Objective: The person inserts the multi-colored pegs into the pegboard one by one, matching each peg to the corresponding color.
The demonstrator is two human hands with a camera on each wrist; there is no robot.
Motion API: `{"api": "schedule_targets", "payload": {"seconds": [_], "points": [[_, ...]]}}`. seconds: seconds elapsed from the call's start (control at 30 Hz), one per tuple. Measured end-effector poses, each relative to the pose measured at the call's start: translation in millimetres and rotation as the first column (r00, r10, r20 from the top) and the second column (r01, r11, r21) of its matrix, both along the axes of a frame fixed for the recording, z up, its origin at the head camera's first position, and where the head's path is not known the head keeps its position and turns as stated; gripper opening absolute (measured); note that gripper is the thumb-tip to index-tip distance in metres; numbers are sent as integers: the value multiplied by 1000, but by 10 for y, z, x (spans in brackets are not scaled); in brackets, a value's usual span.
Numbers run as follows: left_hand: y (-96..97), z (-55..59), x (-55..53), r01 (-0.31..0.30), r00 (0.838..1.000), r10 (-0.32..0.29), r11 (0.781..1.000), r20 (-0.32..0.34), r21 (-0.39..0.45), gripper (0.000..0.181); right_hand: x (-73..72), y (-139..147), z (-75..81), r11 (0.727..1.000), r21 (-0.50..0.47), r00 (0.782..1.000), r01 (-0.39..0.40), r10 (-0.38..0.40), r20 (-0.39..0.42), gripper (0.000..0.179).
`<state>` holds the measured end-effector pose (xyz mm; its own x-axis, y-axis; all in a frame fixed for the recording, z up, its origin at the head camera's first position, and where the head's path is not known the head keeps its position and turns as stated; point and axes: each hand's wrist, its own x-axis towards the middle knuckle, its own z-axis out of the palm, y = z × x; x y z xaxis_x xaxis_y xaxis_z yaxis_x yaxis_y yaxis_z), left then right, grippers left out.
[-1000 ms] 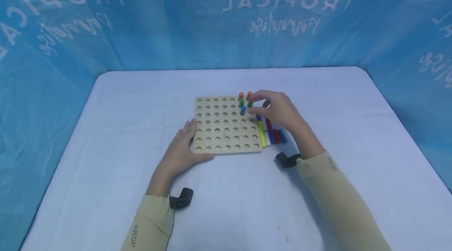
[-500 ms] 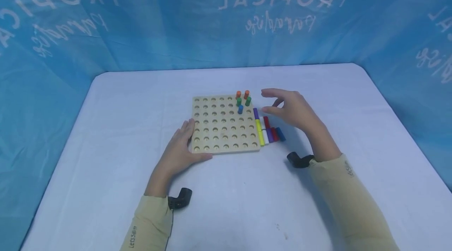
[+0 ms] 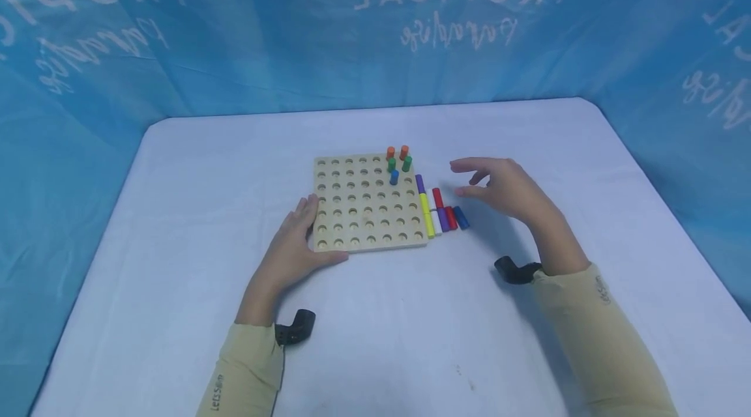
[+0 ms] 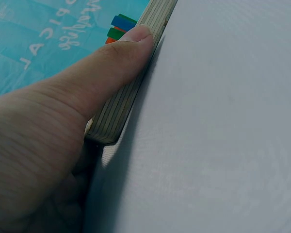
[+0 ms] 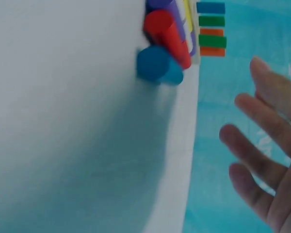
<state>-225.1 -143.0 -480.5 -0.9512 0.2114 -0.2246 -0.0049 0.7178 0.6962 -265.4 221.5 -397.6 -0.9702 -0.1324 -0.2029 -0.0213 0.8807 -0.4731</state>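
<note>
My left hand (image 3: 290,244) touches the near left corner of a wooden pegboard (image 3: 387,247), thumb straight along the front edge, fingers along the left side. In the left wrist view the thumb (image 4: 104,60) presses the board's layered edge. Two orange pegs (image 3: 404,152), two green pegs (image 3: 407,163) and a blue peg (image 3: 394,177) stand in holes at the far right. My right hand (image 3: 508,189) hovers right of the board, fingers apart and holding nothing. Nearest to it on the table lie a dark blue peg (image 3: 461,217) and red pegs (image 3: 437,198).
Yellow pegs (image 3: 426,212), white pegs (image 3: 436,222) and purple pegs (image 3: 443,219) lie beside the board's right edge. The white-covered table (image 3: 375,339) has rounded far corners. A blue printed curtain (image 3: 264,45) hangs behind it and at both sides.
My right hand has drawn back rightward from the standing green peg and spread its fingers. The left hand keeps its place at the board's corner. The whole view has shifted slightly.
</note>
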Motion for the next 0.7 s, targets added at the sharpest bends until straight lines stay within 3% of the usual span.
{"api": "schedule_targets", "payload": {"seconds": [0.23, 0.4, 0.7], "points": [[0, 9, -7, -2, 1000, 2, 1000, 9, -10, 130, 35, 171, -147, 995, -101, 995, -21, 30, 91, 50], [-9, -2, -15, -2, 1000, 2, 1000, 8, -14, 130, 57, 240, -246, 991, -121, 983, -57, 77, 168, 53], [-2, 1, -19, 10, 1000, -10, 1000, 2, -18, 130, 85, 299, -338, 982, -132, 979, -138, 156, 134, 54]]}}
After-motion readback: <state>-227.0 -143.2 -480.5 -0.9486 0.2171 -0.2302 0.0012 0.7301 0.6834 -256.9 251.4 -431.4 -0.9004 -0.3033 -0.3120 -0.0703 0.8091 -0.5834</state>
